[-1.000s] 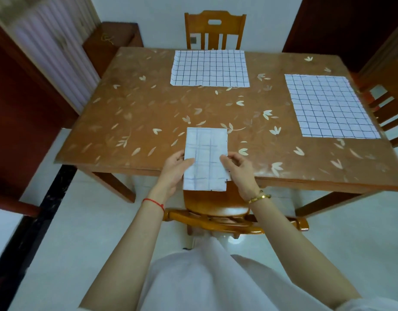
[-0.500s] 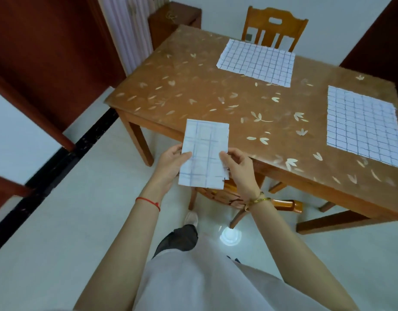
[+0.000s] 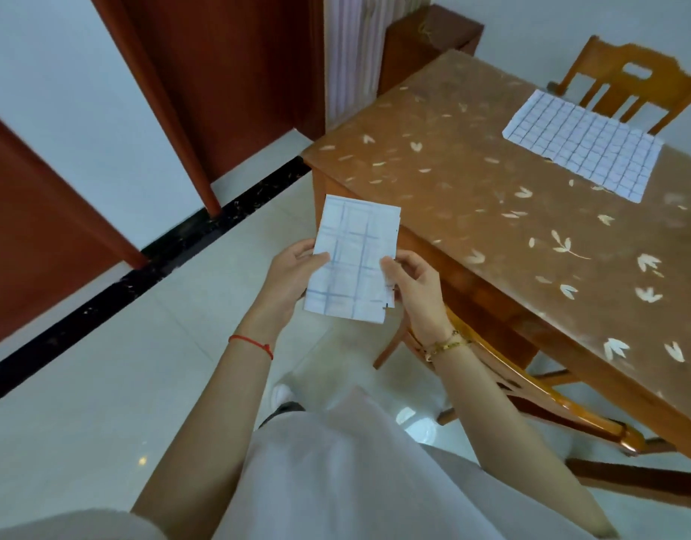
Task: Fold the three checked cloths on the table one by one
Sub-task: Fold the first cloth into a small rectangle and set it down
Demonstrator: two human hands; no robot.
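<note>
While aloft, folded cloth (image 3: pixel 355 243) between hands (image 3: pixel 293 278) (image 3: pixel 417 294)

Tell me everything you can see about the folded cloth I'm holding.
The folded cloth is an upright white rectangle with faint blue checks, thin, its layers uneven at the lower right corner. It is off the table, in the air over the floor. The left hand pinches its left edge, the right hand its right edge.
</note>
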